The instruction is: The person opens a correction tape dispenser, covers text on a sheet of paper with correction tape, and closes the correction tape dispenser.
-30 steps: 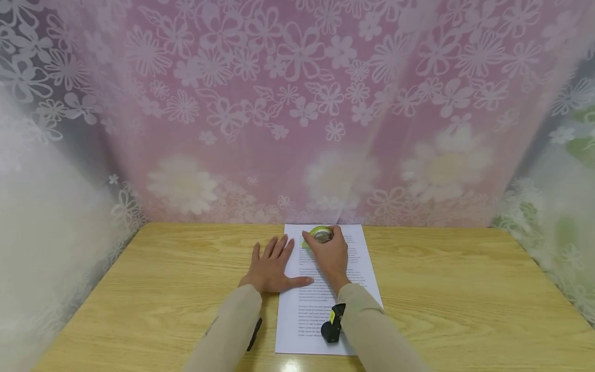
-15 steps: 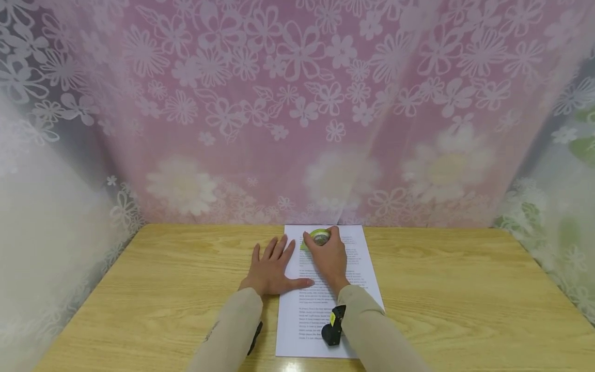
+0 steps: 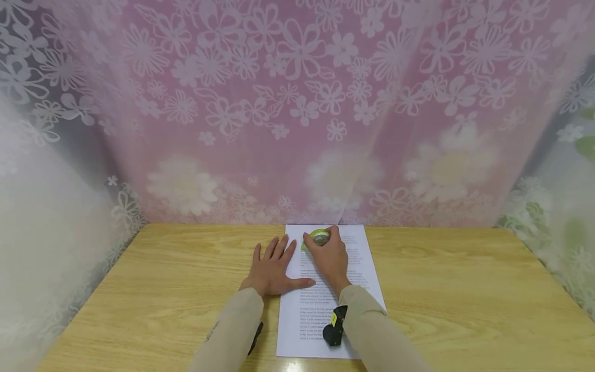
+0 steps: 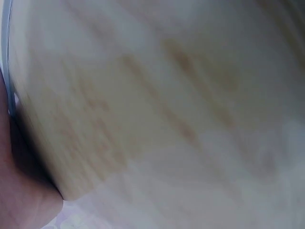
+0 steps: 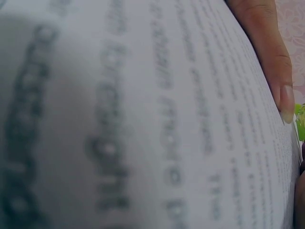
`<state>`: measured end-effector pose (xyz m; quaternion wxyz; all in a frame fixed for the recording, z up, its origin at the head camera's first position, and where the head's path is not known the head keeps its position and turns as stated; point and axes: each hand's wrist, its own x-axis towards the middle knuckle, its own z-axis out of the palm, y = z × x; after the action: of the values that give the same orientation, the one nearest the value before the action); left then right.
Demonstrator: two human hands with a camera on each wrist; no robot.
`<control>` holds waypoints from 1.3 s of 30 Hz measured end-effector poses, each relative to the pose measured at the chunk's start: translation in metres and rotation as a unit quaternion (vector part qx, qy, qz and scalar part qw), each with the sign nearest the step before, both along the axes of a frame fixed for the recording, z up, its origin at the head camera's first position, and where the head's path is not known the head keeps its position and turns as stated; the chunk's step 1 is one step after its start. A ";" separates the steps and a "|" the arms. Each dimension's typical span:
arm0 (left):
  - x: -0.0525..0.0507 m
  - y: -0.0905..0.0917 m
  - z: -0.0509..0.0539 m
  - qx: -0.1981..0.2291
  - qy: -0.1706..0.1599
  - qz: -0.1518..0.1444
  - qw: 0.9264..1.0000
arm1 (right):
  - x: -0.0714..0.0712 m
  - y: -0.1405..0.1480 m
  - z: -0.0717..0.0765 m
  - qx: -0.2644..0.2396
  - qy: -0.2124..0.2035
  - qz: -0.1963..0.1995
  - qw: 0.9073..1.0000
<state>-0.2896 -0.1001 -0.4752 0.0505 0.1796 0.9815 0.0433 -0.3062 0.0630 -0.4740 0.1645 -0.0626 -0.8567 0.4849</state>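
A white printed sheet of paper [image 3: 289, 330] lies lengthwise on the wooden table. Near its top left, my right hand [image 3: 332, 258] grips a green correction tape [image 3: 321, 237] between thumb and fingers, its narrow end down at the left of the text. My left hand [image 3: 273, 272] lies flat with fingers spread, mostly on the wood left of the sheet, its thumb across the paper's left part. In the right wrist view, blurred print fills most of the paper [image 5: 143, 114], with a thumb at upper right and a sliver of green tape [image 5: 300, 121] at the edge.
The wooden table [image 3: 446, 289] extends to both sides of the paper. A pink floral curtain [image 3: 260, 170] hangs along its back edge, and pale curtains [image 3: 56, 206] flank it. The left wrist view is mostly blurred wood and pale surface.
My right hand has shifted the correction tape very slightly toward me between the first frame and the second. Since then it has hardly moved. My left hand stays in place.
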 end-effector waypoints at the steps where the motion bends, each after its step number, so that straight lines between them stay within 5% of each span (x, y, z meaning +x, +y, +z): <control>1: -0.001 -0.001 -0.002 0.001 0.001 0.000 1.000 | 0.000 0.000 0.000 0.000 -0.001 0.002 1.000; 8: -0.004 -0.003 -0.009 0.012 0.002 -0.001 1.000 | 0.000 -0.002 0.000 0.009 -0.005 0.001 1.000; 39: -0.004 -0.001 0.000 0.008 -0.023 0.004 1.000 | 0.000 0.000 0.001 0.032 -0.026 0.016 0.999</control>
<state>-0.2934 -0.1008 -0.4757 0.0719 0.1751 0.9804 0.0551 -0.3067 0.0627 -0.4728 0.1363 -0.0558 -0.8768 0.4578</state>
